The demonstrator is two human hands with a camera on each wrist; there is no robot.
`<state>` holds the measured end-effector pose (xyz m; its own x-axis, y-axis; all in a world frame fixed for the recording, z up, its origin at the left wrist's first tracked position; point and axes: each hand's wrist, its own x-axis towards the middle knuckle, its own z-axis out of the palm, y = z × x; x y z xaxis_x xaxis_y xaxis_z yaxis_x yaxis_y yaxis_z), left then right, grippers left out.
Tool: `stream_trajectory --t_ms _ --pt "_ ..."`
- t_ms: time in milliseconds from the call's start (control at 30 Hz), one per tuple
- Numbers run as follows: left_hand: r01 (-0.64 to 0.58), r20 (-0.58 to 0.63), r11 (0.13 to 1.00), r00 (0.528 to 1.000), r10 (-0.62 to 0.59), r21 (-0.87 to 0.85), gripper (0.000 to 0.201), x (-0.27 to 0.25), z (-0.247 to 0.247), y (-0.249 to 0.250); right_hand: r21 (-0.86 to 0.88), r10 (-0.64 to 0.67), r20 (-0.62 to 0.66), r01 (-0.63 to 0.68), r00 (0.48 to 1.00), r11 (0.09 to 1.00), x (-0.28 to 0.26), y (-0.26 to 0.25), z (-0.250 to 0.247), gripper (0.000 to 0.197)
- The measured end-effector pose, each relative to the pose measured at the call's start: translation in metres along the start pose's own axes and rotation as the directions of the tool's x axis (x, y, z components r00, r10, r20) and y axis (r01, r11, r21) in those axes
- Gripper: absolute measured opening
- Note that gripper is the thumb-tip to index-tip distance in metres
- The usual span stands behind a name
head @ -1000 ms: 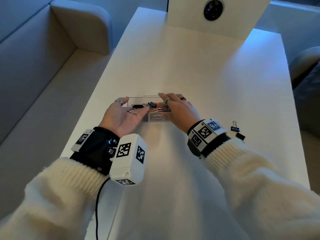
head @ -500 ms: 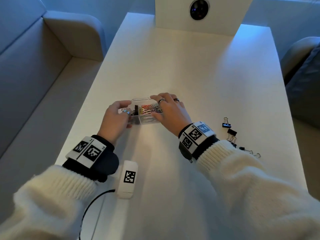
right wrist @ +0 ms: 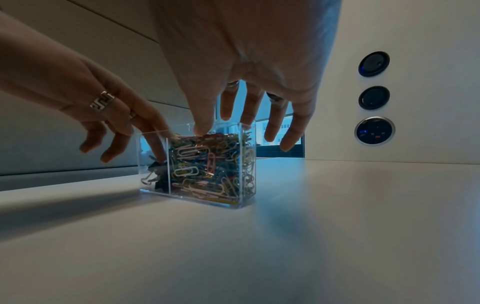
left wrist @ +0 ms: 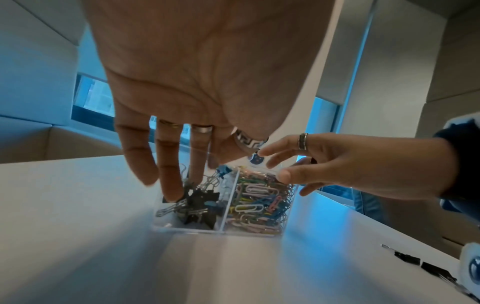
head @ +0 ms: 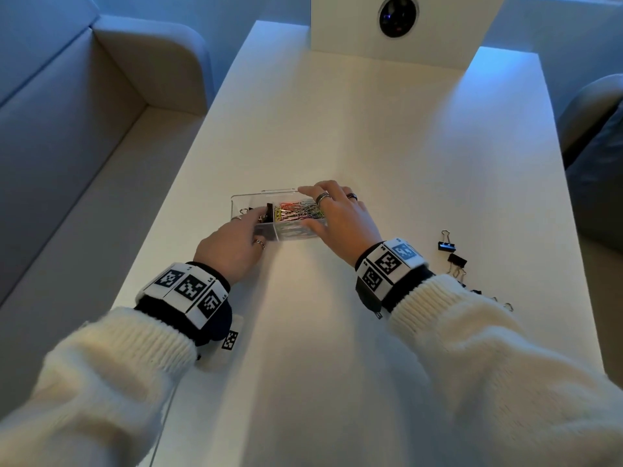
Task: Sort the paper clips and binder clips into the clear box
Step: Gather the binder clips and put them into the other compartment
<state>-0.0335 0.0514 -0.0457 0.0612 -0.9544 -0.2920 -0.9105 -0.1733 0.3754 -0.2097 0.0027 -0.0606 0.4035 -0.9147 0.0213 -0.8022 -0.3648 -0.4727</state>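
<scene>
The clear box (head: 289,232) stands on the white table (head: 371,146) between both hands, split by a divider: binder clips (left wrist: 198,202) fill its left compartment, coloured paper clips (right wrist: 210,164) its right. The left hand (head: 229,247) hangs over the left compartment with fingers spread and nearly straight; its fingertips (left wrist: 171,195) dip inside and touch the black binder clips, gripping nothing that can be seen. The right hand (head: 340,217) arches over the right compartment, fingers loosely apart; the thumb (right wrist: 201,127) rests on top of the paper clip heap, while the other fingers reach past the box's far rim, and whether they touch it cannot be told. More binder clips (head: 451,252) lie loose on the table, well apart from the box, beside the right wrist
</scene>
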Motion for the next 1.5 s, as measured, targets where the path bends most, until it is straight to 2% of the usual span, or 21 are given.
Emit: stream_trajectory --t_ms 67,233,300,400,467,500,567,633,700,800,867,967,1033,1133,1200,1267,1367,1500 --pt "0.014 -0.024 0.998 1.0 -0.013 0.054 0.045 0.0 0.001 -0.002 -0.007 -0.004 -0.005 0.004 1.0 1.0 0.0 0.001 0.0 0.05" --pt "0.034 -0.043 0.998 0.999 -0.031 0.057 0.046 -0.007 0.001 -0.002 -0.011 -0.007 0.011 0.007 1.0 1.0 -0.003 0.001 -0.004 0.05" --pt "0.016 -0.109 0.999 0.994 -0.012 0.032 0.043 -0.012 -0.003 0.005 0.056 0.033 -0.008 -0.032 0.999 0.998 -0.008 0.008 -0.012 0.045" --pt "-0.116 -0.274 0.993 0.956 0.108 -0.011 0.036 -0.023 -0.005 0.026 0.239 0.189 -0.101 -0.161 0.977 0.958 -0.02 0.04 -0.033 0.037" --pt "-0.268 -0.311 0.963 0.918 0.245 -0.033 0.031 -0.029 0.001 0.046 0.192 0.274 -0.074 -0.256 0.959 0.947 -0.034 0.074 -0.049 0.037" --pt "-0.344 -0.284 0.938 0.904 0.318 -0.048 0.03 -0.031 0.007 0.057 0.102 0.298 -0.012 -0.295 0.955 0.95 -0.043 0.091 -0.056 0.039" --pt "-0.44 -0.177 0.895 0.889 0.422 -0.078 0.03 -0.031 0.024 0.077 -0.09 0.337 0.192 -0.326 0.922 0.941 -0.064 0.119 -0.064 0.047" --pt "-0.46 -0.053 0.883 0.888 0.457 -0.093 0.032 -0.031 0.045 0.097 -0.215 0.367 0.389 -0.304 0.845 0.928 -0.086 0.135 -0.064 0.051" --pt "-0.477 0.054 0.875 0.875 0.482 -0.078 0.035 -0.031 0.065 0.114 -0.27 0.345 0.474 -0.239 0.81 0.933 -0.108 0.143 -0.063 0.051" --pt "-0.482 0.165 0.875 0.859 0.484 -0.053 0.036 -0.031 0.089 0.134 -0.208 0.288 0.493 -0.211 0.821 0.955 -0.136 0.148 -0.069 0.048" --pt "-0.482 0.212 0.876 0.853 0.477 -0.028 0.038 -0.033 0.101 0.148 -0.056 0.253 0.464 -0.257 0.849 0.965 -0.155 0.153 -0.076 0.043" --pt "-0.512 0.249 0.858 0.834 0.491 0.023 0.047 -0.036 0.118 0.173 0.201 0.333 0.253 -0.386 0.908 0.9 -0.184 0.166 -0.091 0.037" --pt "-0.541 0.257 0.841 0.818 0.515 0.035 0.058 -0.037 0.131 0.19 0.177 0.423 0.176 -0.452 0.889 0.874 -0.2 0.181 -0.095 0.037" --pt "-0.59 0.322 0.806 0.773 0.546 0.051 0.071 -0.037 0.153 0.212 0.05 0.498 0.215 -0.519 0.84 0.853 -0.218 0.193 -0.087 0.044" --pt "-0.615 0.41 0.784 0.74 0.533 0.091 0.068 -0.035 0.164 0.219 0.069 0.471 0.228 -0.497 0.852 0.865 -0.225 0.191 -0.077 0.044" --pt "-0.633 0.446 0.764 0.724 0.527 0.126 0.06 -0.037 0.17 0.219 0.126 0.412 0.24 -0.449 0.879 0.885 -0.231 0.185 -0.07 0.043" --pt "-0.599 0.385 0.797 0.756 0.53 0.079 0.052 -0.046 0.169 0.21 0.182 0.361 0.249 -0.41 0.898 0.894 -0.24 0.181 -0.068 0.043" --pt "-0.475 0.188 0.88 0.865 0.465 0.01 0.046 -0.052 0.162 0.208 0.211 0.364 0.245 -0.415 0.899 0.885 -0.244 0.185 -0.071 0.047"
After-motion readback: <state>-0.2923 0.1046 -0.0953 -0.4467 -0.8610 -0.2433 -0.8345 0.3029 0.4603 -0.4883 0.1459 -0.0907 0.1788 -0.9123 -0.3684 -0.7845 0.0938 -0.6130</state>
